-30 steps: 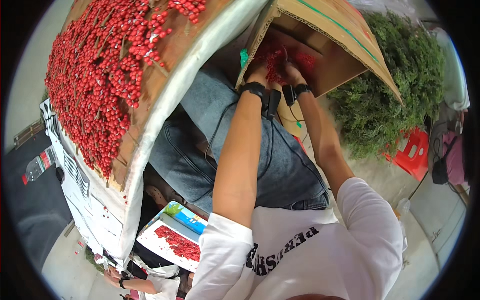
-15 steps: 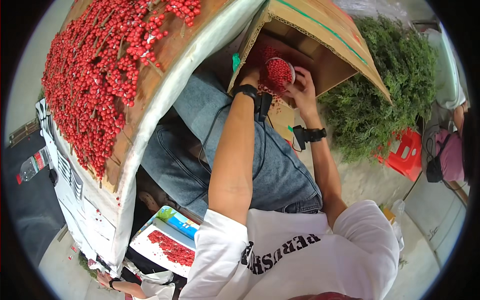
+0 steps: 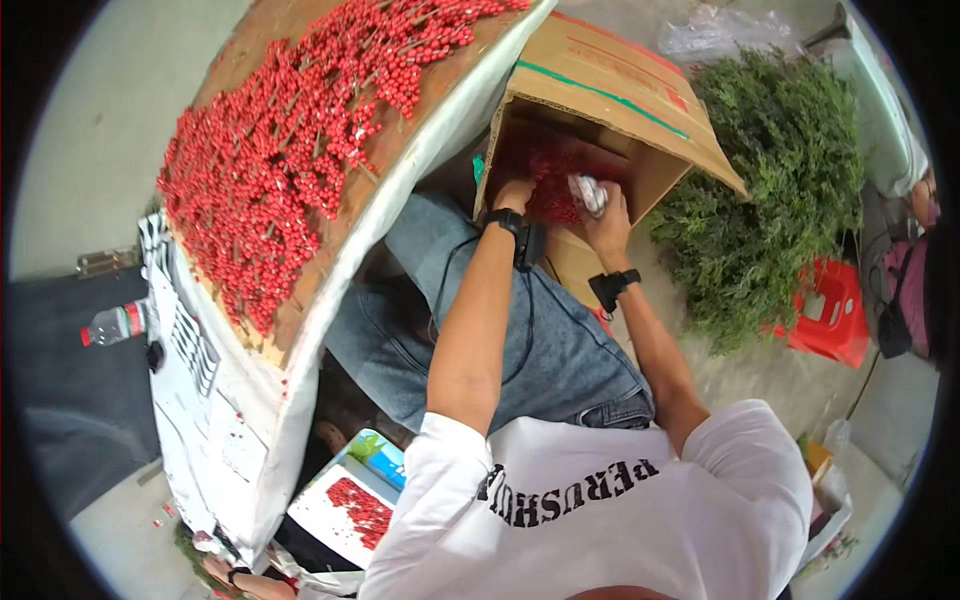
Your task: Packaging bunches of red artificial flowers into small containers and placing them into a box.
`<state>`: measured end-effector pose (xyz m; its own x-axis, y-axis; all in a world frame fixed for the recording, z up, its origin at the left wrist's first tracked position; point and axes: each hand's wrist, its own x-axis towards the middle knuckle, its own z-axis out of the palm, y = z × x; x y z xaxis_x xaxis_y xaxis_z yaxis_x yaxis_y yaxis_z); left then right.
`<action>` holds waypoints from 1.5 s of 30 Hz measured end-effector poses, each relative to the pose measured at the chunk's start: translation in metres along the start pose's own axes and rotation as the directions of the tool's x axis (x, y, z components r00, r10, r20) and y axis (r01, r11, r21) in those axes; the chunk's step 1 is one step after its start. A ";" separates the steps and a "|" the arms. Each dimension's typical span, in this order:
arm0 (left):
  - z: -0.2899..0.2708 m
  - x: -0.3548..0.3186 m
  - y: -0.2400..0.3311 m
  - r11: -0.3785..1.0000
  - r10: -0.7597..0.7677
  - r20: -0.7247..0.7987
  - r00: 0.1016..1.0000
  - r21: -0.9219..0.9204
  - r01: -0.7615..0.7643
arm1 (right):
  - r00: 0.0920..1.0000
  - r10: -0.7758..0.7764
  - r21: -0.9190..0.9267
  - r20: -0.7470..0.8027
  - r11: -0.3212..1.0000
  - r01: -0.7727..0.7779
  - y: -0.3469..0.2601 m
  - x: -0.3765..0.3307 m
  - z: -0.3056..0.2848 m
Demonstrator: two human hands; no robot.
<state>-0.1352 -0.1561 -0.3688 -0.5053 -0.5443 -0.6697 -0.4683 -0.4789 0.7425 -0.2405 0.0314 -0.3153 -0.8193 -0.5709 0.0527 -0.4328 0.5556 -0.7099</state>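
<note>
Presently, my right hand (image 3: 610, 228) grasps a white object (image 3: 589, 194) beside the red berries (image 3: 553, 205) inside the box (image 3: 620, 85), my left hand (image 3: 514, 193) meets their left side with closure I cannot tell, sprigs (image 3: 265, 190) lie on the table (image 3: 240, 70) at left, and greenery (image 3: 765, 190) adjoins a red stool (image 3: 830, 310) at right.

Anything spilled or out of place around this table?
Yes: a few red specks, probably loose berries, show on the white cover just past the wooden board's corner, away from the main berry pile, as if dropped.
</note>
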 end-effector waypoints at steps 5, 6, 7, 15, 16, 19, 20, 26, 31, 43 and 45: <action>0.011 -0.076 0.049 0.960 0.228 -0.142 0.963 0.197 -0.198 | 0.994 0.075 -0.008 0.080 0.997 -0.075 0.047 -0.039 -0.006; 0.014 -0.096 0.061 0.953 0.259 -0.140 0.956 0.201 -0.229 | 0.996 0.063 -0.005 0.068 0.998 -0.062 0.052 -0.043 -0.004; 0.017 -0.118 0.071 0.955 0.241 -0.124 0.963 0.210 -0.211 | 0.994 0.079 -0.010 0.071 0.997 -0.079 0.057 -0.048 -0.001; 0.014 -0.275 0.139 0.955 0.294 -0.041 0.955 -0.018 -0.295 | 0.997 -0.003 -0.105 0.078 0.994 0.011 0.079 -0.050 0.019; 0.014 -0.289 0.146 0.954 0.296 -0.056 0.953 -0.023 -0.298 | 0.996 -0.004 -0.098 0.092 0.995 0.013 0.078 -0.046 0.020; 0.012 -0.328 0.155 0.940 0.335 -0.114 0.935 -0.034 -0.340 | 0.985 -0.005 -0.148 0.173 0.988 0.031 0.072 -0.039 0.017; 0.011 -0.339 0.157 0.936 0.345 -0.137 0.929 -0.027 -0.352 | 0.982 -0.001 -0.175 0.189 0.984 0.034 0.070 -0.038 0.015; 0.008 -0.373 0.161 0.878 0.452 -0.248 0.857 -0.042 -0.476 | 0.977 0.038 -0.291 0.211 0.956 0.026 0.060 -0.035 0.012; 0.007 -0.390 0.165 0.855 0.502 -0.295 0.813 0.023 -0.519 | 0.965 0.038 -0.317 0.258 0.947 0.047 0.063 -0.033 0.013; 0.018 -0.394 0.176 0.864 0.497 -0.420 0.760 0.159 -0.477 | 0.941 0.099 -0.397 0.323 0.917 0.040 0.067 -0.018 0.012; 0.012 -0.394 0.185 0.868 0.495 -0.429 0.756 0.205 -0.452 | 0.957 0.075 -0.308 0.279 0.951 0.015 0.067 -0.018 0.013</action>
<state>-0.0310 -0.0219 0.0327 -0.3029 -0.9437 -0.1330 -0.3270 -0.0282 0.9446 -0.2495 0.0711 -0.3734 -0.7120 -0.6734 -0.1991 -0.5395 0.7060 -0.4587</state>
